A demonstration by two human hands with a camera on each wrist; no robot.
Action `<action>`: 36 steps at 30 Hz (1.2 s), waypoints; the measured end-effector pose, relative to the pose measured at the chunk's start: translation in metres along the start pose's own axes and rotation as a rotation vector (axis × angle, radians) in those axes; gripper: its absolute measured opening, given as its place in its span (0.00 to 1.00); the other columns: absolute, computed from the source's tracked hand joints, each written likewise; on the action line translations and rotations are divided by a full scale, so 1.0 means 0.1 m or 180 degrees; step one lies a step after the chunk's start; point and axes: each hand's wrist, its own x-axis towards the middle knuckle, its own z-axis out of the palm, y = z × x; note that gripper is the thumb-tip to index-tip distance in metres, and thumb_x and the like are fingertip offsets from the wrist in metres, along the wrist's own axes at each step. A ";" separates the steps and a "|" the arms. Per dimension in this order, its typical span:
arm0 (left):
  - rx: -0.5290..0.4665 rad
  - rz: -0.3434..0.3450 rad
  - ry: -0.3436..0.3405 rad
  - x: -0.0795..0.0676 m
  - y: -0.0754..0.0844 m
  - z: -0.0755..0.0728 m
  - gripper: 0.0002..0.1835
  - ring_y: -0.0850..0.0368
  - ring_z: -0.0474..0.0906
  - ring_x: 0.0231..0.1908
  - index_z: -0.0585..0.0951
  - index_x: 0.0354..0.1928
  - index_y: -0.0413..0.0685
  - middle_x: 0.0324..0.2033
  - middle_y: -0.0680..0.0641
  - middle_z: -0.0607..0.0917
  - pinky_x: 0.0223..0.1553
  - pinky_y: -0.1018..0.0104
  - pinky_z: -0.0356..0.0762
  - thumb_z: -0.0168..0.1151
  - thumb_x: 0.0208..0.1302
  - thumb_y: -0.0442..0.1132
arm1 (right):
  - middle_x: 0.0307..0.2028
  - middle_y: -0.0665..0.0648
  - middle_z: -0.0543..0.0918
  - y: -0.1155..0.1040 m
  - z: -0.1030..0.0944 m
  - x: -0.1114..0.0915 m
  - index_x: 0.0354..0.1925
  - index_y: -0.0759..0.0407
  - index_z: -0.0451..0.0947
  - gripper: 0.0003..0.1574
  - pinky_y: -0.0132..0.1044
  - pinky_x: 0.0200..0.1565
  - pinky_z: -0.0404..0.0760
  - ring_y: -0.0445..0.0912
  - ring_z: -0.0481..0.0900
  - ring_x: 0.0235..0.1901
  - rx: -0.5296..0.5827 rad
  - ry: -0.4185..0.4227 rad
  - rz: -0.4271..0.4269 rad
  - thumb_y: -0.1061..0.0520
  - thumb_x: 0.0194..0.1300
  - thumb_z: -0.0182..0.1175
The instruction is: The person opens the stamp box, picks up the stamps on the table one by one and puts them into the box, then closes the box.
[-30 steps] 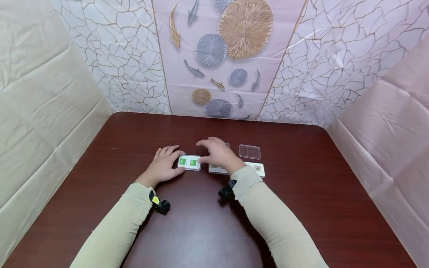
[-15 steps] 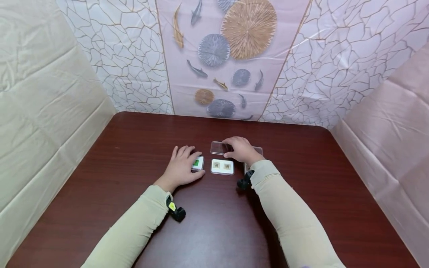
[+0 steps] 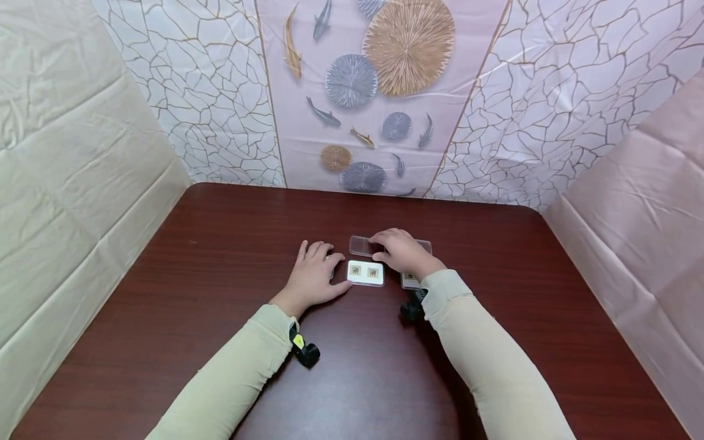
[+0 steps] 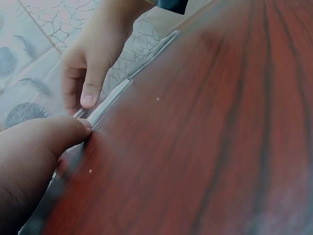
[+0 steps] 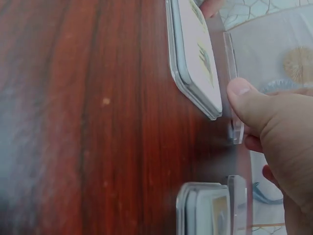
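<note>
A flat clear case (image 3: 365, 280) with a white insert and two small brownish squares lies mid-table. My left hand (image 3: 313, 275) has its fingers spread at the left of it, the thumb at its near corner and the index finger near its far one. Beneath this palm lies another case, almost wholly hidden. Behind the middle case, my right hand (image 3: 404, 253) pinches a clear plastic lid (image 3: 360, 245) between thumb and fingers. The thumb (image 5: 244, 95) presses on the lid's face in the right wrist view.
To the right, another white-filled case (image 3: 409, 281) lies partly under my right wrist. A second clear lid (image 3: 426, 245) sits behind it, half covered by the hand. The dark red wooden table (image 3: 247, 226) ends at a patterned backdrop (image 3: 220, 91).
My left hand has moved right, off the green-squared case's left end, to the middle case, covering the green squares. My right hand went right to the lid, which has shifted slightly nearer.
</note>
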 end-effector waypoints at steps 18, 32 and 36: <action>-0.0017 -0.0018 -0.0060 0.00 0.04 -0.04 0.38 0.43 0.62 0.68 0.74 0.69 0.58 0.62 0.43 0.74 0.73 0.38 0.46 0.62 0.60 0.67 | 0.57 0.60 0.82 -0.18 0.01 -0.29 0.59 0.61 0.80 0.25 0.50 0.65 0.71 0.55 0.76 0.60 -0.0192 0.0065 -0.0488 0.50 0.69 0.65; -0.0013 0.0063 -0.0066 -0.02 0.03 -0.05 0.32 0.42 0.61 0.68 0.76 0.67 0.66 0.62 0.42 0.73 0.73 0.37 0.45 0.61 0.62 0.65 | 0.57 0.59 0.81 -0.27 0.06 -0.39 0.57 0.59 0.82 0.25 0.48 0.62 0.73 0.53 0.75 0.60 -0.0117 0.0110 -0.0462 0.49 0.66 0.69; -0.0035 0.0088 -0.0044 -0.01 0.04 -0.04 0.32 0.42 0.61 0.68 0.76 0.67 0.65 0.62 0.41 0.73 0.72 0.37 0.46 0.60 0.63 0.66 | 0.57 0.59 0.81 -0.27 0.06 -0.40 0.57 0.58 0.82 0.26 0.49 0.62 0.73 0.54 0.75 0.60 -0.0136 0.0120 -0.0447 0.48 0.64 0.70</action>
